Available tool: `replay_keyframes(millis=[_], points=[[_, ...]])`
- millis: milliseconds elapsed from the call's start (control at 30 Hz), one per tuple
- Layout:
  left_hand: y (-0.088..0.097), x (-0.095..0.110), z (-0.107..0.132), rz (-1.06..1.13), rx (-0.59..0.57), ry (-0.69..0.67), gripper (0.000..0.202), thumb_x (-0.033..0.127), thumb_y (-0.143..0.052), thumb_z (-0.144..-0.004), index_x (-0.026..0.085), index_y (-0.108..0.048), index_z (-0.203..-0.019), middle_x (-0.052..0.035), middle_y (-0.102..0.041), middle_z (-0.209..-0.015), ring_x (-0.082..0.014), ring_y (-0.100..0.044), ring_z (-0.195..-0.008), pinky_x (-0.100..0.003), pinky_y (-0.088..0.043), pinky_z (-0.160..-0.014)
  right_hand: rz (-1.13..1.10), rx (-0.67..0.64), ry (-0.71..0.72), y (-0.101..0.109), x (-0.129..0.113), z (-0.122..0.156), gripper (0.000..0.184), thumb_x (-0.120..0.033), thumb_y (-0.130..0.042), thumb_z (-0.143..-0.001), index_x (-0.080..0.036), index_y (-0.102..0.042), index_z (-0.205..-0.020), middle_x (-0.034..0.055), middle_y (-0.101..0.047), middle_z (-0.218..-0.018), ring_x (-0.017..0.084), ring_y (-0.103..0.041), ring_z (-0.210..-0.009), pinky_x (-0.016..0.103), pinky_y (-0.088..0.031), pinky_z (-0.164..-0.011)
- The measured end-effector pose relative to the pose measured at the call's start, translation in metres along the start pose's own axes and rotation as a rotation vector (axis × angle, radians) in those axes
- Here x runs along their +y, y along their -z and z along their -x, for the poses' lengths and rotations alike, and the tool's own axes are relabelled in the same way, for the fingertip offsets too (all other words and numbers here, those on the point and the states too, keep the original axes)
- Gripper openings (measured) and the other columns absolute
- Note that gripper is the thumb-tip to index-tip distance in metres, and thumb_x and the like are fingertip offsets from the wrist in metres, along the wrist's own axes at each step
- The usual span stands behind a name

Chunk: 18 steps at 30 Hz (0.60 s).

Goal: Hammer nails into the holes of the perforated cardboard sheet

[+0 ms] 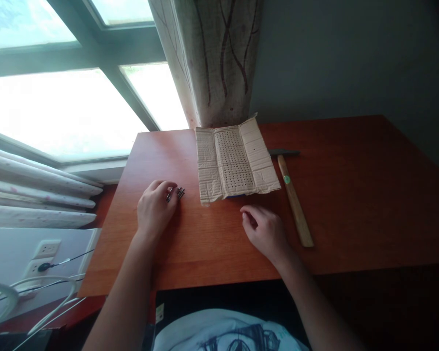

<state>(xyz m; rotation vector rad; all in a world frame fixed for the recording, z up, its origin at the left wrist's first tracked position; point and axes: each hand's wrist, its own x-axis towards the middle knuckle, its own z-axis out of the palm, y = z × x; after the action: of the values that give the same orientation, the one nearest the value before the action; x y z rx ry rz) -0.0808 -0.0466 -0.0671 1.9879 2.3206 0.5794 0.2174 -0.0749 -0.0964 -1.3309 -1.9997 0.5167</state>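
My left hand rests on the left of the table with its thumb and fingers curled round some small dark metal pieces, which look like screws; several poke out past the fingertips. My right hand lies closed near the front edge of a piece of cardboard, fingers curled in, and what they hold, if anything, is hidden. The cardboard is creased into three panels. Its middle panel has rows of small holes, and its side panels tilt up a little.
Right of the cardboard lies a hammer with a wooden handle and a dark, narrow head. Everything sits on a reddish-brown table. Behind it hang a curtain and a window; a wall socket with cables is at lower left.
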Motion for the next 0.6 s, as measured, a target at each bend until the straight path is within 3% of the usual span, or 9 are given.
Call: replay_keyframes(millis=[200,600], points=[[-0.0029,-0.0027,-0.0019,0.072,-0.009,-0.148,0.029,0.028,-0.050,-0.095,0.023,-0.076,-0.105,-0.0063,-0.072,-0.114,-0.0247,-0.067,-0.098,-0.034,-0.051,-0.081,-0.003,-0.005,-0.007,-0.0003,-0.0001,0.0001,0.017,-0.013,-0.055,-0.092,-0.021,-0.070,-0.097,0.0033,-0.076,-0.090,0.019,-0.069,-0.075,0.032,-0.052,-0.072],[-0.0046,-0.0045,-0.0010,0.085,0.012,-0.162,0.023,0.024,-0.053,-0.091,0.022,-0.075,-0.100,-0.0068,-0.072,-0.112,-0.0254,-0.067,-0.097,-0.036,-0.053,-0.086,-0.018,-0.002,0.001,-0.0001,0.0005,-0.0006,0.017,-0.012,-0.056,-0.092,-0.020,-0.070,-0.096,0.0035,-0.075,-0.089,0.020,-0.069,-0.076,0.031,-0.051,-0.073]])
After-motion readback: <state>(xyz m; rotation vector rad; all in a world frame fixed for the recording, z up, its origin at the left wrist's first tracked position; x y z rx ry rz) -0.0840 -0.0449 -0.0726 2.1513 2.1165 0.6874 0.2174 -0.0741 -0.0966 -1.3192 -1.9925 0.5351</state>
